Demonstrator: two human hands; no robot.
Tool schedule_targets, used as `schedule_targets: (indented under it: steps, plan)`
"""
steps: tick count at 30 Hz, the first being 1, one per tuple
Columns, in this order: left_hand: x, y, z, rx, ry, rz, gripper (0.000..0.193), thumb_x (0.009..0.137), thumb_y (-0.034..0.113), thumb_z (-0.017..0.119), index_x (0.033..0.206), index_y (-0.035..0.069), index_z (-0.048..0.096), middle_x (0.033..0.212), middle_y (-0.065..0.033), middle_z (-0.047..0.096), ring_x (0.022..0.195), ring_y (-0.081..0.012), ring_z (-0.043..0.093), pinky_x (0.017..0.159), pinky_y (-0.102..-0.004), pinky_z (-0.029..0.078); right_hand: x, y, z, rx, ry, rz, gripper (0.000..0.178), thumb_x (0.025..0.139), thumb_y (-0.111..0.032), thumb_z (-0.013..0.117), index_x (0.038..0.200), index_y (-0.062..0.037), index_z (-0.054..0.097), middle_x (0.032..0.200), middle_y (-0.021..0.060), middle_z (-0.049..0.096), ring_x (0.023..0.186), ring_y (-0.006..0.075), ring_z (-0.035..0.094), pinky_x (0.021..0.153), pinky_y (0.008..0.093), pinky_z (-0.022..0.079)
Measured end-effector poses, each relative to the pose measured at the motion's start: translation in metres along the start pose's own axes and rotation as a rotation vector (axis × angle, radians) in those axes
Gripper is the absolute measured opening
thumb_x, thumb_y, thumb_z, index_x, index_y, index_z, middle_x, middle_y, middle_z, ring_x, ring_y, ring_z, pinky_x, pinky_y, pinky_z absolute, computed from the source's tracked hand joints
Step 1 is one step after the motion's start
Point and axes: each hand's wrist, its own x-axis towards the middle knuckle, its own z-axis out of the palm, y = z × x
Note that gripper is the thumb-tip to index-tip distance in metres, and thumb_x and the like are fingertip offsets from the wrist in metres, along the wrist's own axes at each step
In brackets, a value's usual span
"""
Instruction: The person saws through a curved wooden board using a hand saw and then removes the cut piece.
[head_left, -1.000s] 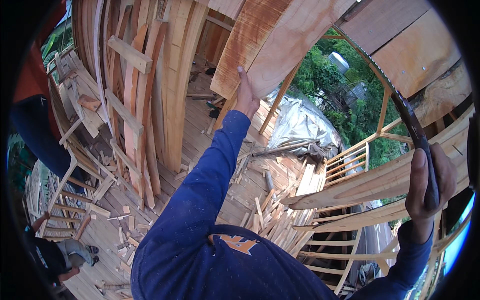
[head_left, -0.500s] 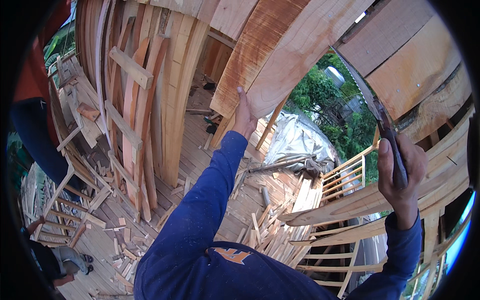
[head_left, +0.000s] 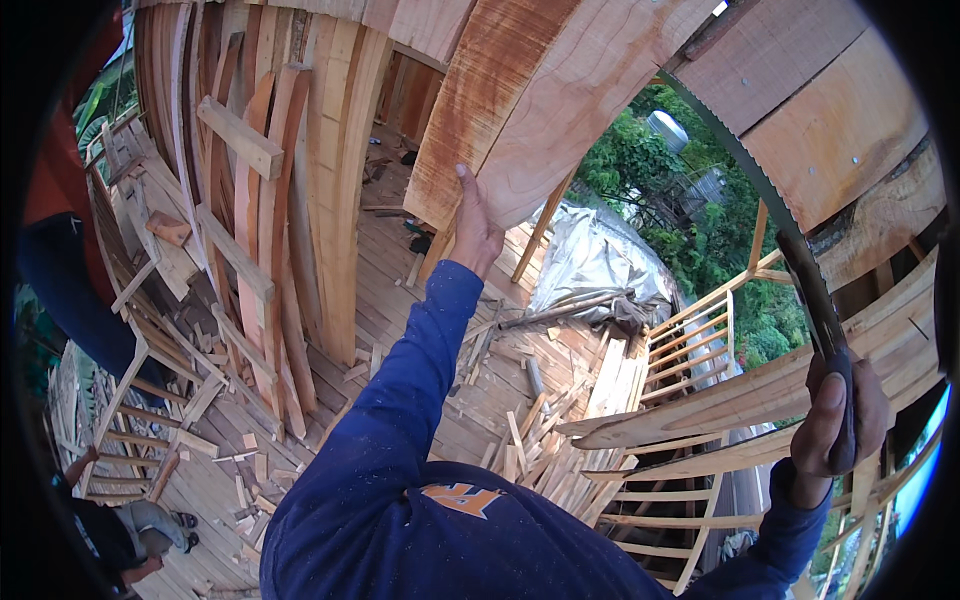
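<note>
Toothed metal saw (head_left: 783,208), now lower

- The handsaw (head_left: 805,280) is showing dark metal with a faint sheen along its blade.
- The reddish-brown plank (head_left: 480,110) is revealing rough-looking, streaked wood.
- The pale plank (head_left: 560,120) is looking smoother, its matt wood displaying wavy grain.
- The tarpaulin (head_left: 590,260) is gleaming silver, glossy and crumpled.
- The navy sleeve (head_left: 390,350) is showing matt, speckled cloth.
- The deck boards (head_left: 212,510) are presenting dull wood.
</note>
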Motion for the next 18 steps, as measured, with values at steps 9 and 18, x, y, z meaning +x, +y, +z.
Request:
schedule_targets:
  steps: [9,18]
  plan:
    - [0.0,-0.006,0.002,0.001,0.009,-0.001,0.082,0.082,0.063,0.042,0.136,0.003,0.025,0.137,-0.0134,0.036,0.123,-0.0245,0.04,0.104,-0.036,0.033,-0.005,-0.021,-0.007,-0.117,-0.016,0.036,0.043,0.085,-0.035,0.05,0.089,0.0064,0.062,0.068,0.0128,0.058,0.061,0.0214,0.055,0.057,0.0307,0.041]
    - [0.001,-0.001,-0.006,0.003,-0.042,-0.051,0.077,0.083,0.064,0.036,0.137,0.01,0.027,0.138,-0.0103,0.036,0.124,-0.0246,0.039,0.104,-0.0403,0.031,-0.002,-0.038,-0.018,-0.169,-0.067,0.013,0.039,0.086,-0.03,0.05,0.089,0.0063,0.062,0.059,0.0094,0.052,0.052,0.0178,0.051,0.05,0.0289,0.036]
